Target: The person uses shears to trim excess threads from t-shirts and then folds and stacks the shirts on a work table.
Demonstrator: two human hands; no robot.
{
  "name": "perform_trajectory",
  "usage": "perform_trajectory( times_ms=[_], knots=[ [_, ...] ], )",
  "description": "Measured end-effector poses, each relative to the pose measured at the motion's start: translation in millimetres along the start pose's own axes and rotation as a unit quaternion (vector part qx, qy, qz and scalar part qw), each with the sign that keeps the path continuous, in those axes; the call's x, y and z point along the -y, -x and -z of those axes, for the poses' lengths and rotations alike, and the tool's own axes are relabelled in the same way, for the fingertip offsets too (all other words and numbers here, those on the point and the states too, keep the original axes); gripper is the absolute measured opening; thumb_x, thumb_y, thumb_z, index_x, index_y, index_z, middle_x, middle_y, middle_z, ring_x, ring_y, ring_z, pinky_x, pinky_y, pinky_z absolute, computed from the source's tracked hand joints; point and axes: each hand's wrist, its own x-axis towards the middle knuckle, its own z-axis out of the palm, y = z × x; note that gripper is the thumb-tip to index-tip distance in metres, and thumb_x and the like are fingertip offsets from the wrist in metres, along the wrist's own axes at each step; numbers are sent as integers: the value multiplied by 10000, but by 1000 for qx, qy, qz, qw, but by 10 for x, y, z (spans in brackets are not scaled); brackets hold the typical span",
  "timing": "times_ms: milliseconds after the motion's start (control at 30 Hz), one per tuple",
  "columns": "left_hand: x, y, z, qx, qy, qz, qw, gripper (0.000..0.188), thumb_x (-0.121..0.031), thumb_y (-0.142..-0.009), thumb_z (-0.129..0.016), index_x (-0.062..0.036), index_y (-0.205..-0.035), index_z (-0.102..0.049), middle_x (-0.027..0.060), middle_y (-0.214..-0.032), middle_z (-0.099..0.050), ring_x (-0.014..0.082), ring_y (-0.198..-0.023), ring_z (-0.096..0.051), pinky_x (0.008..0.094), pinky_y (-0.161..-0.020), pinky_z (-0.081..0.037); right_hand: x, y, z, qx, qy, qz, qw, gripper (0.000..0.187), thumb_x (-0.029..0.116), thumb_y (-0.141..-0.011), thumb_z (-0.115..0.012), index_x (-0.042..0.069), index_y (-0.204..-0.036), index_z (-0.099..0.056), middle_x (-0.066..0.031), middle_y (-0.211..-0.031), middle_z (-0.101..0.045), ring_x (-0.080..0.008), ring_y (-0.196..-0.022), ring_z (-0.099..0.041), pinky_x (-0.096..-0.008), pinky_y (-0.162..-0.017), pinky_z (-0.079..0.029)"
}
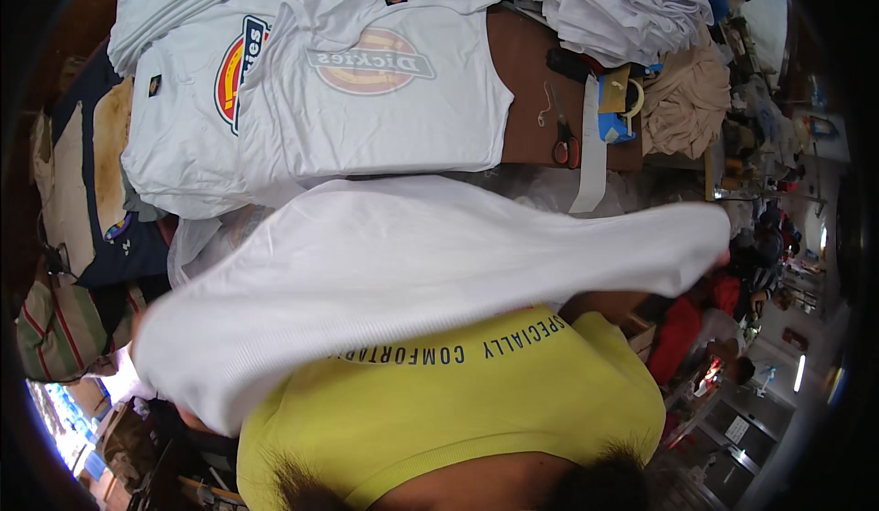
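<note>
A white shirt [439, 255], blurred by motion, is stretched through the air across my front. My left hand [189, 418] grips its left end, with only a sliver of skin showing beneath the cloth. At the other end my right hand [723, 257] is closed on the fabric and almost wholly covered by it. The fingers of both hands are hidden. Just beyond lies a white sleeveless shirt [394, 131], spread flat, its round print showing faintly and reversed, a dark label at the neck.
Printed white shirts [188, 145] are stacked at the left. On the brown tabletop [526, 53] lie scissors [566, 145], a blue tape dispenser [615, 125] and a white paper strip [592, 168]. White garments [623, 7] and beige cloth [687, 103] are heaped at the far right.
</note>
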Motion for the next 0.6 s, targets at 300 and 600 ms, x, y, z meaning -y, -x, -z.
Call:
perform_trajectory(
  times_ms=[300, 600],
  knots=[
    [1458, -2083, 1084, -131, 120, 227, 958, 360, -251, -861, -567, 27, -1088, -554, 84, -1052, -606, 184, -966, -574, 302, -847, -455, -1446, -2459, 928, -52, -29, -249, 967, 313, 211, -888, -524, -30, -1086, -543, -127, -1076, -613, -245, -1026, -569, -381, -960, -386],
    [2188, -2373, 1284, -211, 34, 377, 901, 394, -253, -822, -622, 43, -1071, -549, 129, -1038, -596, 221, -915, -583, 317, -853, -450, -1920, -2630, 1148, -179, 71, -266, 944, 313, 292, -883, -533, 16, -1026, -574, -89, -986, -636, -211, -940, -596, -346, -892, -442]
  ],
)
